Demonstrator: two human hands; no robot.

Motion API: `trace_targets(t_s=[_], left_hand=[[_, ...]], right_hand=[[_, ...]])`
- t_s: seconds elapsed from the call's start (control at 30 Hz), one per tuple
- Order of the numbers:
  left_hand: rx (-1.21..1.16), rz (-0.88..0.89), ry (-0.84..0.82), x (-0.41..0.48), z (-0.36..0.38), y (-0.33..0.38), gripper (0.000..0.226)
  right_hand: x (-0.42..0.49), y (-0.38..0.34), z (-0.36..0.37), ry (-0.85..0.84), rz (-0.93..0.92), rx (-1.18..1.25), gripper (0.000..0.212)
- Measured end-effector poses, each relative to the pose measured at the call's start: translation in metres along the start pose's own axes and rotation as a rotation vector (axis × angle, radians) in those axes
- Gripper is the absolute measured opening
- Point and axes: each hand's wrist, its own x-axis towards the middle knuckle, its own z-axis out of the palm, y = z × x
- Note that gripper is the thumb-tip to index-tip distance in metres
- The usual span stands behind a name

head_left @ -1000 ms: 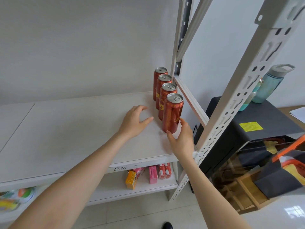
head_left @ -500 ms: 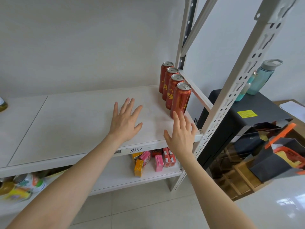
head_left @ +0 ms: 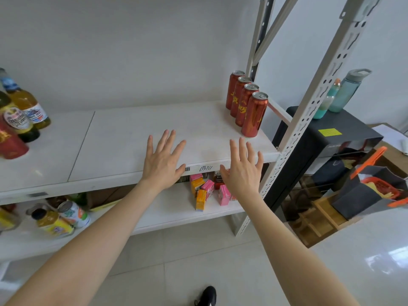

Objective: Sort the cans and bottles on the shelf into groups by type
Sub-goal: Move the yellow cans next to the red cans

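Several tall red cans (head_left: 247, 107) stand in a straight row at the right end of the white shelf (head_left: 132, 138), by the rear upright. At the shelf's far left stand amber glass bottles (head_left: 24, 107) and a red can (head_left: 8, 142), partly cut off by the frame edge. My left hand (head_left: 162, 161) hovers flat over the shelf's front edge with fingers spread and nothing in it. My right hand (head_left: 241, 170) is spread the same way just off the front edge, below the nearest red can and apart from it.
The lower shelf (head_left: 176, 208) holds small pink and orange cartons (head_left: 205, 191) and, at left, a yellow bottle (head_left: 51, 221) and a can (head_left: 74, 213). A perforated upright (head_left: 309, 107) stands at right. Beyond it a black cabinet (head_left: 326, 135) carries teal water bottles (head_left: 346, 91).
Both hands have drawn back from the red cans toward the shelf's front edge, fingers spread. The view has pulled back and left, so the bottles at far left now show.
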Motion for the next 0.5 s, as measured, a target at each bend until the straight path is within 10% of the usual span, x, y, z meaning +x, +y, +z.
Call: trace_targets(t_s=[0.5], left_hand=[[0.019, -0.047, -0.004, -0.122, -0.027, -0.166, 0.071]], right_hand=[[-0.062, -0.187, -0.013, -0.042, -0.049, -0.001, 0.077]])
